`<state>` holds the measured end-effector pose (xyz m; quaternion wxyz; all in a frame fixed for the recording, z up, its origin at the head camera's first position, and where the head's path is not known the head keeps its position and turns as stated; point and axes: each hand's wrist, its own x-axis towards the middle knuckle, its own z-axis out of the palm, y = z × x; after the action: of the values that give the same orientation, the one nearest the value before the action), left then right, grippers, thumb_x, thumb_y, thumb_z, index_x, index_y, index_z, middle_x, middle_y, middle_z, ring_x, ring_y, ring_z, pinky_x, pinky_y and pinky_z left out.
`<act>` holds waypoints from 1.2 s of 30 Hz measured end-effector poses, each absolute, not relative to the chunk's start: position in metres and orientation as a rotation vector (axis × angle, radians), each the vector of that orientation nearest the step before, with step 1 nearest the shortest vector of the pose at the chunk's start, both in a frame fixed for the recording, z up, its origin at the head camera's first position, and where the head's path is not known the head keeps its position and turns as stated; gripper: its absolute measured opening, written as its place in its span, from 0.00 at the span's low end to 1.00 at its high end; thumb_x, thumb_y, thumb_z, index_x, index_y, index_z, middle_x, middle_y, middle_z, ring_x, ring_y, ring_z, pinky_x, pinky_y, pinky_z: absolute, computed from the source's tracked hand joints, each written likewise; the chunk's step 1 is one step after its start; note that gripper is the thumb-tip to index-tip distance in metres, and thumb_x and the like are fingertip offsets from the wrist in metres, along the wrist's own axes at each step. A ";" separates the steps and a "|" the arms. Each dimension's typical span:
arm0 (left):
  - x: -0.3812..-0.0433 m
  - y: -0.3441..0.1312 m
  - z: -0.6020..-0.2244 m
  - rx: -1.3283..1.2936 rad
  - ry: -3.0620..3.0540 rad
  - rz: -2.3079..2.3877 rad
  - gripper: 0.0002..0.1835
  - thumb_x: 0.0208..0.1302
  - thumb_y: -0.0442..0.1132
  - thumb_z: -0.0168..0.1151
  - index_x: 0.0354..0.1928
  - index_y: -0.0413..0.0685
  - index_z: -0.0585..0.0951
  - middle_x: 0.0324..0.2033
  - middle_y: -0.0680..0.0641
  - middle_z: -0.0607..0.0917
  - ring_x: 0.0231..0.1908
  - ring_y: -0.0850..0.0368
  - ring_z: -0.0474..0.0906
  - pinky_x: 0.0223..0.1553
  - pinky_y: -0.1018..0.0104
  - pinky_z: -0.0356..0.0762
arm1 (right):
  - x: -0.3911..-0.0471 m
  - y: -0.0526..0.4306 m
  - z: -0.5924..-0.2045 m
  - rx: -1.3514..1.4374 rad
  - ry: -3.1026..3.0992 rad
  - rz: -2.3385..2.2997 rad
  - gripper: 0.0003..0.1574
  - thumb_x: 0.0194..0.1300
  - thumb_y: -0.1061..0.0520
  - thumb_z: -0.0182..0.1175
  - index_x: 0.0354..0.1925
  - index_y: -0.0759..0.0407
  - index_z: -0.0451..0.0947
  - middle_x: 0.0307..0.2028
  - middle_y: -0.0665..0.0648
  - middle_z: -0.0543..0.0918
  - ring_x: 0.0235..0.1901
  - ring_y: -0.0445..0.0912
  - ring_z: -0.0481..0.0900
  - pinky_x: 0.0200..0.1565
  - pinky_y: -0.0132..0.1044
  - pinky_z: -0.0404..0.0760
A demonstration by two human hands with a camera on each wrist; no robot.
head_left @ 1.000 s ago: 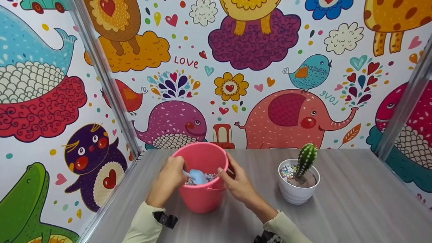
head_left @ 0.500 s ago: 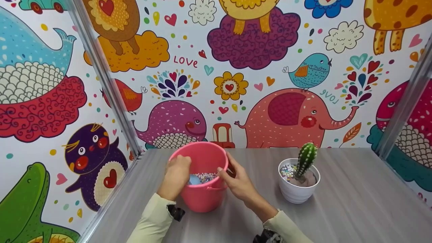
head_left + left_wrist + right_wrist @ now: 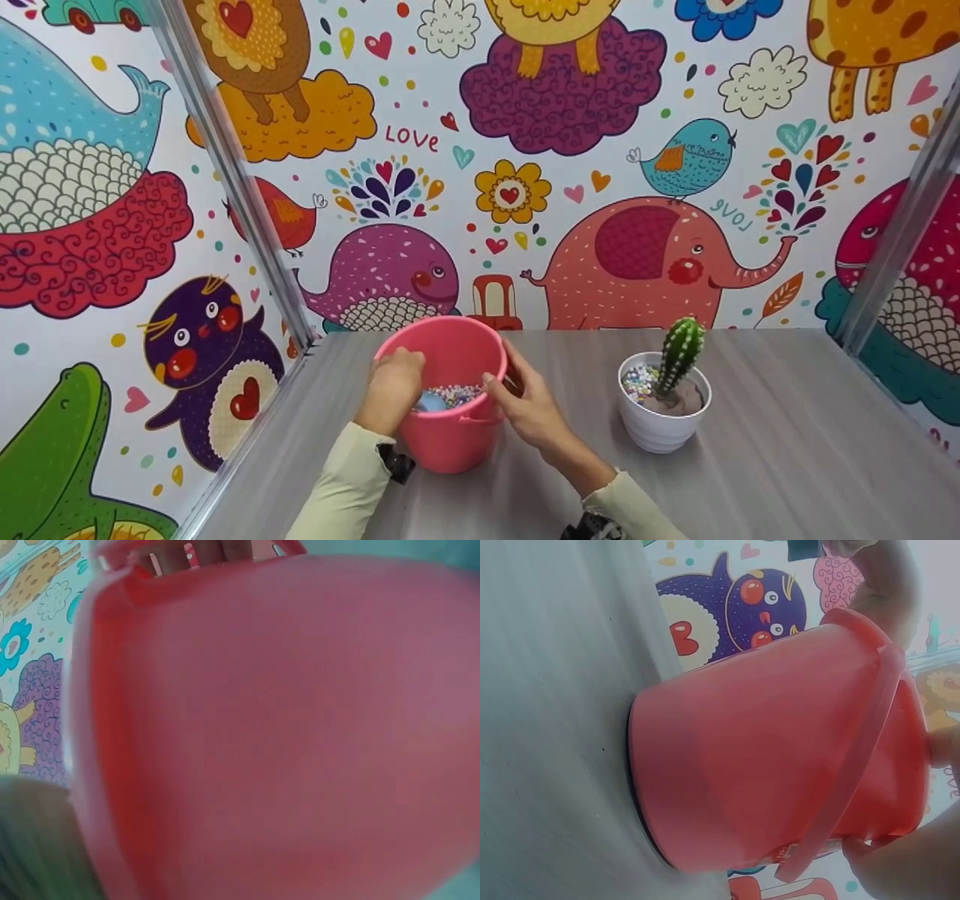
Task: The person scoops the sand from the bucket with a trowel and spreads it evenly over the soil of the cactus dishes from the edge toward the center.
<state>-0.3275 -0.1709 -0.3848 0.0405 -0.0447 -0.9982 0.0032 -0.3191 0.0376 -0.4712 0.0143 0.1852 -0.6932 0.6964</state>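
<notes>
- On a grey wood-grain table [image 3: 787,442], from the head view, a pink bucket [image 3: 450,442] stands a little left of centre, its mouth facing up towards the person.
- The person's left hand [image 3: 396,382] reaches over the bucket's left rim, fingers curled around a light-blue scoop [image 3: 432,403]; the hand hides the scoop's handle.
- Inside the bucket, the scoop's blade touches a layer of small multicoloured beads [image 3: 461,394].
- The right hand [image 3: 531,405] grips the bucket's right side, thumb over the rim and fingers around the outside.
- To the right, apart from the bucket, I see a white ribbed pot [image 3: 660,433] holding a green cactus [image 3: 681,361], with similar beads beside the stem.
- Behind the table rises a wall [image 3: 555,176] printed with cartoon animals, among them a purple whale and a pink elephant.
- From the left wrist, the bucket's pink side nearly fills the view; a few fingers [image 3: 201,551] show at the top, and a blurred dark shape sits at lower left.
- From the right wrist, the view is turned sideways: the bucket's base meets the table, its pink carrying handle [image 3: 851,769] lies along its side, and the right hand's thumb presses the rim.
</notes>
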 end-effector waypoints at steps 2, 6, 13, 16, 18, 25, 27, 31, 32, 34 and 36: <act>-0.330 -0.173 -0.385 -0.157 -3.079 0.024 0.06 0.63 0.23 0.69 0.37 0.40 0.87 0.32 0.41 0.90 0.34 0.46 0.88 0.45 0.47 0.90 | -0.319 0.037 -0.472 0.578 -2.157 2.164 0.55 0.78 0.45 0.66 0.88 0.55 0.49 0.83 0.64 0.63 0.80 0.64 0.67 0.74 0.52 0.73; -0.334 -0.176 -0.385 -0.217 -3.105 0.040 0.08 0.56 0.24 0.74 0.34 0.41 0.87 0.31 0.43 0.89 0.31 0.49 0.83 0.41 0.49 0.88 | -0.319 0.037 -0.472 0.569 -2.151 2.164 0.54 0.78 0.44 0.66 0.88 0.54 0.50 0.84 0.64 0.63 0.80 0.64 0.66 0.74 0.52 0.73; -0.339 -0.186 -0.393 -0.359 -2.997 0.040 0.07 0.55 0.23 0.74 0.32 0.40 0.86 0.30 0.41 0.91 0.35 0.44 0.88 0.46 0.44 0.86 | -0.319 0.035 -0.473 0.580 -2.130 2.177 0.55 0.78 0.44 0.67 0.88 0.54 0.50 0.84 0.62 0.62 0.81 0.63 0.66 0.74 0.53 0.73; -0.342 -0.188 -0.396 -0.397 -2.982 0.033 0.09 0.52 0.24 0.76 0.28 0.41 0.84 0.28 0.42 0.90 0.33 0.46 0.87 0.44 0.45 0.85 | -0.319 0.035 -0.474 0.568 -2.120 2.188 0.55 0.77 0.43 0.67 0.88 0.53 0.50 0.84 0.60 0.62 0.81 0.63 0.65 0.75 0.53 0.72; -0.343 -0.190 -0.396 -0.419 -2.988 0.018 0.10 0.52 0.25 0.77 0.25 0.42 0.83 0.25 0.44 0.88 0.31 0.49 0.84 0.42 0.48 0.84 | -0.319 0.035 -0.475 0.554 -2.117 2.191 0.55 0.77 0.43 0.67 0.88 0.52 0.51 0.84 0.60 0.63 0.81 0.62 0.66 0.75 0.53 0.72; -0.345 -0.194 -0.398 -0.435 -3.043 -0.078 0.10 0.54 0.27 0.79 0.25 0.43 0.83 0.23 0.47 0.84 0.30 0.52 0.76 0.49 0.50 0.78 | -0.318 0.034 -0.477 0.528 -2.128 2.186 0.55 0.76 0.41 0.67 0.88 0.50 0.51 0.85 0.58 0.62 0.81 0.60 0.66 0.74 0.53 0.73; -0.346 -0.194 -0.398 -0.433 -3.058 -0.115 0.09 0.55 0.26 0.77 0.27 0.42 0.84 0.24 0.47 0.84 0.31 0.52 0.76 0.51 0.50 0.79 | -0.318 0.034 -0.476 0.531 -2.125 2.189 0.55 0.77 0.41 0.67 0.88 0.50 0.51 0.85 0.58 0.62 0.81 0.60 0.66 0.74 0.53 0.73; -0.348 -0.195 -0.400 -0.463 -3.035 -0.230 0.07 0.57 0.24 0.74 0.30 0.42 0.86 0.26 0.47 0.86 0.31 0.54 0.77 0.51 0.50 0.81 | -0.318 0.034 -0.476 0.538 -2.110 2.196 0.54 0.77 0.43 0.67 0.88 0.50 0.51 0.85 0.58 0.62 0.81 0.61 0.65 0.75 0.52 0.73; -0.348 -0.195 -0.400 -0.468 -3.027 -0.258 0.08 0.57 0.23 0.73 0.30 0.42 0.86 0.26 0.47 0.87 0.31 0.54 0.78 0.50 0.50 0.82 | -0.318 0.034 -0.476 0.544 -2.106 2.196 0.54 0.77 0.43 0.67 0.88 0.50 0.51 0.85 0.58 0.62 0.81 0.62 0.65 0.74 0.52 0.73; -0.348 -0.194 -0.401 -0.479 -3.017 -0.282 0.08 0.58 0.23 0.73 0.30 0.43 0.86 0.26 0.48 0.87 0.31 0.54 0.78 0.49 0.50 0.82 | -0.318 0.033 -0.476 0.543 -2.103 2.203 0.54 0.77 0.43 0.67 0.88 0.50 0.51 0.85 0.59 0.62 0.81 0.62 0.65 0.74 0.52 0.73; -0.347 -0.192 -0.402 -0.472 -3.037 -0.294 0.08 0.59 0.24 0.74 0.30 0.43 0.86 0.25 0.48 0.85 0.30 0.54 0.77 0.47 0.52 0.81 | -0.318 0.034 -0.476 0.541 -2.099 2.204 0.54 0.77 0.43 0.67 0.88 0.50 0.51 0.85 0.59 0.62 0.81 0.62 0.65 0.74 0.52 0.73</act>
<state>-0.3474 -0.1915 -0.4015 0.0269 -0.1527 -0.9833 -0.0953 -0.3177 0.0341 -0.4765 0.0253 0.1751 -0.6787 0.7128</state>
